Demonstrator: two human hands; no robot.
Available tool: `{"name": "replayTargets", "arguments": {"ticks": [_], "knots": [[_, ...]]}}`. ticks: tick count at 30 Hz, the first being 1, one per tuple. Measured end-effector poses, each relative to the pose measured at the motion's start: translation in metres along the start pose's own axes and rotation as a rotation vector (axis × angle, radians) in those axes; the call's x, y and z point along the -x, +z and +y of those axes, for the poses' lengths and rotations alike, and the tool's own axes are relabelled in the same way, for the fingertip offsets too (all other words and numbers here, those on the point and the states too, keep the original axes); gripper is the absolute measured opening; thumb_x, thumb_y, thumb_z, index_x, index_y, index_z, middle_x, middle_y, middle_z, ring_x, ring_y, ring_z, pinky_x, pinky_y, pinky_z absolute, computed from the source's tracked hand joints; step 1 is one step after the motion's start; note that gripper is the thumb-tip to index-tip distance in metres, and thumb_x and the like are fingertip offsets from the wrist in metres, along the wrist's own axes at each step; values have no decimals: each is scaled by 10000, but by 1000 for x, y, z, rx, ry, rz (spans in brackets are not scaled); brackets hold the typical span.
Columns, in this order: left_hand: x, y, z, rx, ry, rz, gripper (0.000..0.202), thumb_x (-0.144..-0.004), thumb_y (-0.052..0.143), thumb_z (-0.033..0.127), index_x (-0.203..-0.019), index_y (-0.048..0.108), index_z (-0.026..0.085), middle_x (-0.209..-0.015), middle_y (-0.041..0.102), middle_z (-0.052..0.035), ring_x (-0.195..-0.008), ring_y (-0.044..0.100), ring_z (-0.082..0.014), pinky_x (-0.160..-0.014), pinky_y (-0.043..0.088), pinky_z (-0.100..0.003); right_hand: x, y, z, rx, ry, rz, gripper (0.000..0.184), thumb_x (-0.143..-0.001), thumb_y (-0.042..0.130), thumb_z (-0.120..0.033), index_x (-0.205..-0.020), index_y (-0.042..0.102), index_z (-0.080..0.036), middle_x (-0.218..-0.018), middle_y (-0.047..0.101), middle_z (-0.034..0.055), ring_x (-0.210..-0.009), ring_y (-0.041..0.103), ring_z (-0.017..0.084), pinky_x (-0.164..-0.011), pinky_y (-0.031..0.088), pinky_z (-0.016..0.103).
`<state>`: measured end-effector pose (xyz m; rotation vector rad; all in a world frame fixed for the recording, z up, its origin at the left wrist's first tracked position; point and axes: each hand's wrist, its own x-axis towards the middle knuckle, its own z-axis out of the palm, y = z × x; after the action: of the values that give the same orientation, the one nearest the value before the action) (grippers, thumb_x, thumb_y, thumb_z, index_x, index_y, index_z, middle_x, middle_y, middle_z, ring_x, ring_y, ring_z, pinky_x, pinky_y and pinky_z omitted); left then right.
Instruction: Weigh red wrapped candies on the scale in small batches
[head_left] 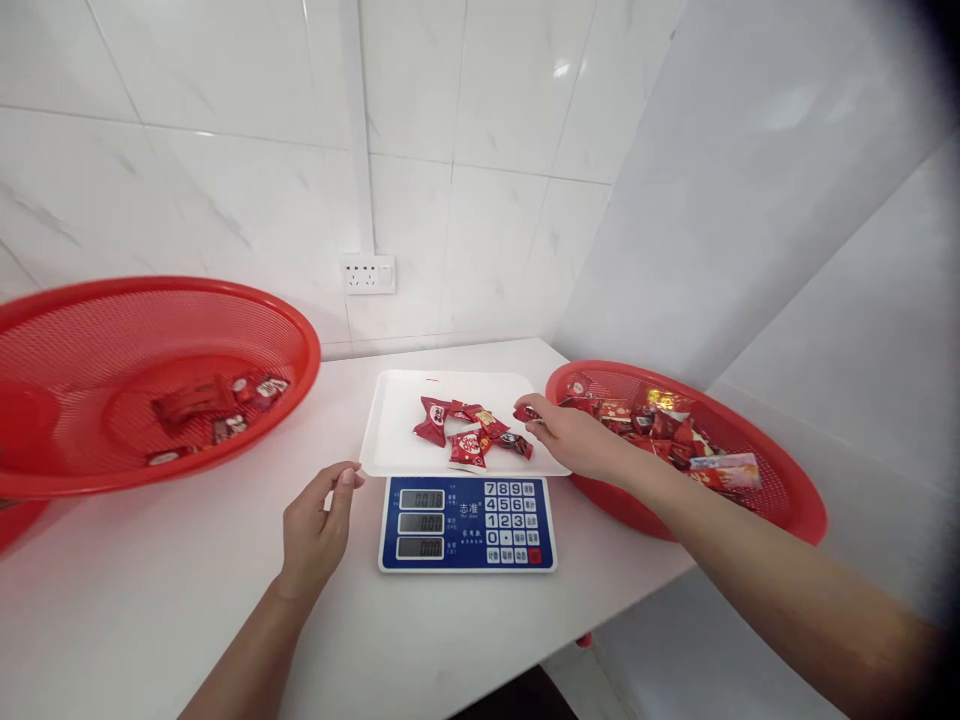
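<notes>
Right hand [577, 438]: fingers closed on one red candy [524, 412], just inside the tray's [396, 405] right edge. Left hand [319, 520]: fingertips at the tray's near-left corner; grip cannot be determined. Done: candy pile [469, 447] mid-tray, behind the scale's panel [469, 540]. Outstanding, in judgement: releasing the held candy. More lies in the right basket [814, 515], at the bench's [397, 640] right edge.

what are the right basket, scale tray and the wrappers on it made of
Right basket: probably plastic, semi-gloss, its wall moulded with holes. Scale tray: likely smooth white plastic, rounded at the corners. Red wrappers: perhaps plastic film, shiny and creased.
</notes>
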<state>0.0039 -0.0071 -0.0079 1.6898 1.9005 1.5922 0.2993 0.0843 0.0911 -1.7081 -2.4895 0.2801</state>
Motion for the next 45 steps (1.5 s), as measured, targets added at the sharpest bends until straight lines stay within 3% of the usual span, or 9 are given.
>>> {"name": "replayTargets", "arguments": {"ticks": [4,8,15,21,28,39,45], "knots": [[0,0,4,2,-17,-6,276,-859,431,405,-902,628,216,-761,684,8,-754,641,-125,-627,485,-209,5,3,-8,137,14,-46,344,-919,331,-270,-1229,466,-210,-949,681,107,-836,628,262,-608,378,278],[0,-1,8,7,-29,-3,278,-859,431,407,-890,631,216,-749,682,5,-747,639,-128,-596,476,-210,7,5,-20,76,6,-71,358,-919,335,-271,-1253,451,-216,-865,687,90,-776,631,234,-570,373,253],[1,-1,6,-10,-30,14,277,-860,432,402,-895,629,209,-740,678,3,-678,624,-122,-534,446,-212,9,0,-24,44,7,7,329,-920,353,-289,-1215,486,-234,-859,690,69,-778,640,228,-592,410,262],[1,1,4,2,-8,7,261,-868,435,383,-905,625,207,-746,676,2,-724,636,-122,-580,461,-210,18,6,-27,-82,-222,51,305,-879,434,-239,-1164,544,-246,-1108,630,60,-959,602,211,-764,467,320],[1,2,3,-5,2,6,264,-872,428,380,-907,620,203,-742,674,0,-733,637,-125,-615,477,-219,15,19,-44,-41,-362,7,332,-870,502,-311,-1185,556,-221,-1133,596,83,-999,568,224,-805,471,360],[1,2,3,-8,15,1,262,-872,428,379,-908,620,205,-744,674,0,-736,637,-128,-639,486,-227,-6,34,-44,22,-327,69,282,-873,452,-229,-1127,576,-231,-1083,618,65,-974,572,228,-754,477,358],[0,1,4,-10,13,11,268,-872,424,380,-908,621,202,-743,674,0,-748,640,-131,-665,493,-236,-5,28,-37,-11,-287,125,295,-881,448,-266,-1142,576,-223,-1086,622,68,-970,581,223,-751,481,344]]}}
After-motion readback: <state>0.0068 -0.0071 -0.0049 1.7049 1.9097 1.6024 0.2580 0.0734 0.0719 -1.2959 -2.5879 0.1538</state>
